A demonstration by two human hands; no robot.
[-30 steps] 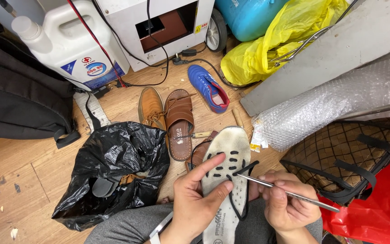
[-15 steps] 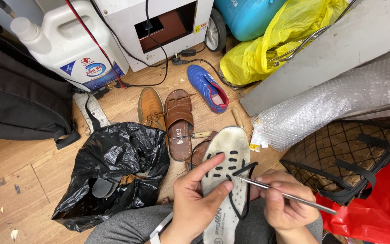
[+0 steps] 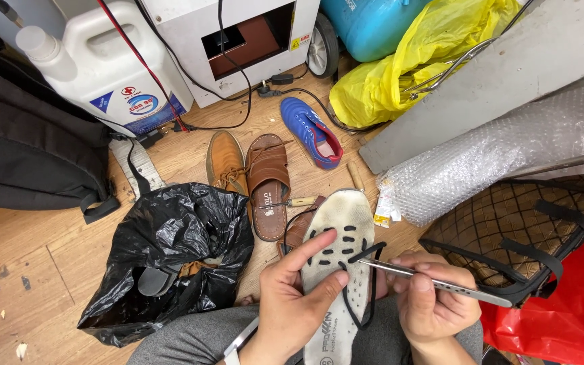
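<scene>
A worn white insole-like sandal sole (image 3: 339, 230) with dark slots rests on my lap, toe pointing away. My left hand (image 3: 292, 297) grips it from the left, with the fingers across the slots and a thumb on its lower part. My right hand (image 3: 434, 307) holds a thin metal tool (image 3: 434, 280) whose tip meets a black strap (image 3: 366, 297) threaded through the sole's right side. The strap hangs in a loop down the sole.
A black plastic bag (image 3: 163, 257) lies at left with a sandal inside. A tan shoe (image 3: 224, 162), brown sandal (image 3: 268, 182) and blue shoe (image 3: 311, 132) lie on the wooden floor. A white jug (image 3: 103, 67), yellow bag (image 3: 400, 67), bubble wrap (image 3: 508, 155) and red bag (image 3: 569, 304) surround me.
The tool tip and strap have shifted slightly at the sole's right edge. Both hands stay where they were.
</scene>
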